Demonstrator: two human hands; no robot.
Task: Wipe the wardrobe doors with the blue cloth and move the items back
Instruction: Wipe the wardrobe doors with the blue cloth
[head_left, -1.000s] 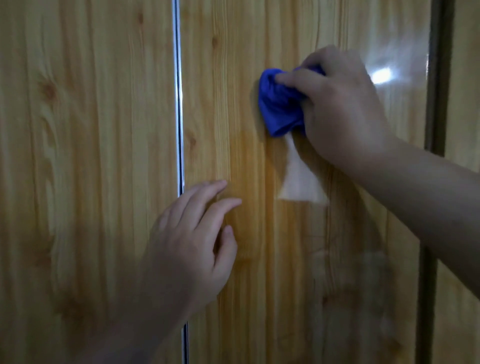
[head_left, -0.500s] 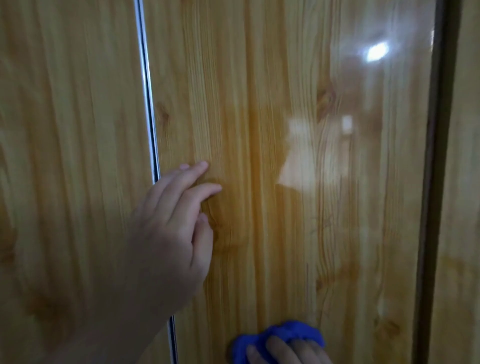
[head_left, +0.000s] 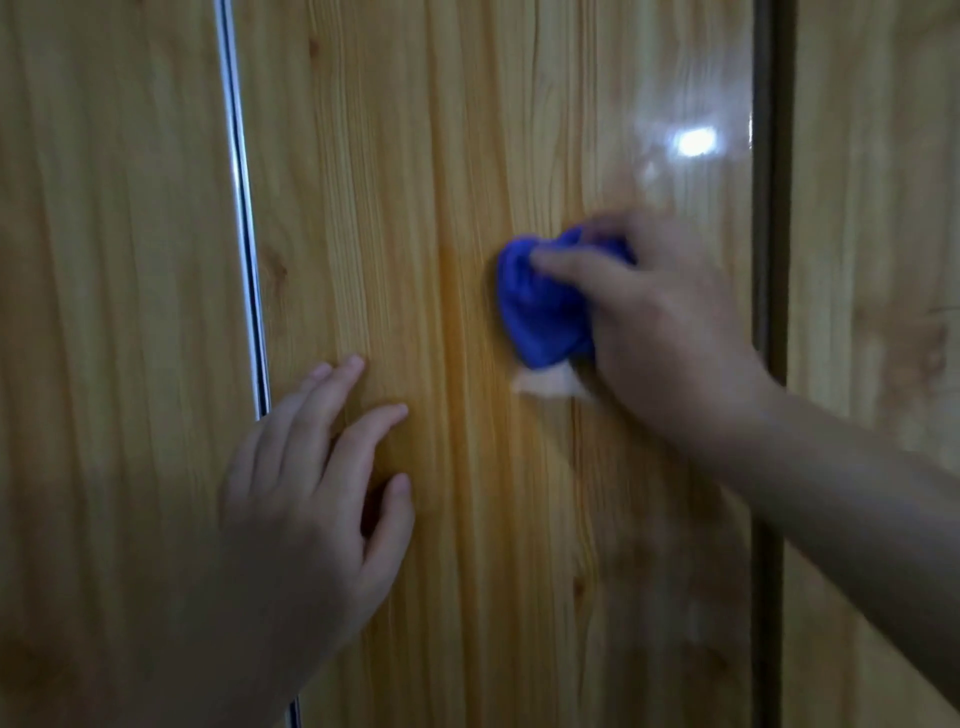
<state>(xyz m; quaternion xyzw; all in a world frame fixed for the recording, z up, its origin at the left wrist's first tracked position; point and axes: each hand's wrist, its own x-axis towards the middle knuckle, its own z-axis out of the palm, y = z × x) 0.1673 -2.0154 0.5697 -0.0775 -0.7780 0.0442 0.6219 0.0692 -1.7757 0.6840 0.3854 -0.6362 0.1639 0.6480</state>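
Blue cloth (head_left: 540, 306), one, bunched into a wad, right of centre in the frame, pressed flat against the middle wardrobe door (head_left: 467, 156). Right hand (head_left: 670, 332), one, clamped on the cloth with fingers curled over its top edge; hand and cloth are motion-blurred, judged to be mid-stroke. Pale patch (head_left: 550, 384), one, just below the cloth on the door surface; whether residue or reflection cannot be told. Left hand (head_left: 311, 493), one, lower centre-left, fingers spread and holding nothing, fingertips resting on the same door near the seam. Metal strip (head_left: 241, 208), one, running top to bottom left of centre, dividing the middle door from the left door (head_left: 104, 260). Dark gap (head_left: 769, 260), one, at right, dividing the middle door from the right panel (head_left: 883, 260). Wood-grain panels in view: three. Bright glare spot (head_left: 696, 141), one, upper right. Progress, judged: wiping of the middle door is under way; the other panels' state cannot be told; no items to move back are in view, so that step appears not yet done.
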